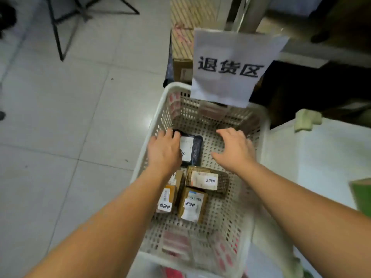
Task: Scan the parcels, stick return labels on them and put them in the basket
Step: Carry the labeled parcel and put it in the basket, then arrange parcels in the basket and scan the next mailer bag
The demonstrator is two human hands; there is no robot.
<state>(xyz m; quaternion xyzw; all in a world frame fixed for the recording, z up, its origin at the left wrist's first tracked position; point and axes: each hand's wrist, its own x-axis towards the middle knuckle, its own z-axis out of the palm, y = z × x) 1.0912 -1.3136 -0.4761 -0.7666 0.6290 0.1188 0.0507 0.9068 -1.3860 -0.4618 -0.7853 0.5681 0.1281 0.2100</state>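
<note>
A white perforated basket (261, 149) stands on the floor below me. Inside at the left lies a black parcel (193, 151) with a white label. My left hand (164, 151) holds it at its far left corner, fingers curled over the edge. My right hand (235, 150) hovers inside the basket to the right of that parcel, fingers spread and holding nothing. Nearer to me lie three brown parcels carrying return labels: one (206, 179) in the middle, one (192, 204) below it and one (167, 199) at the left, partly under my left forearm.
A white paper sign (234, 65) with large black characters hangs over the basket's far rim. Cardboard boxes (182, 37) stand behind it. A white table (325, 157) lies to the right. Grey tiled floor (70, 117) and black metal stand legs (60, 27) are at the left.
</note>
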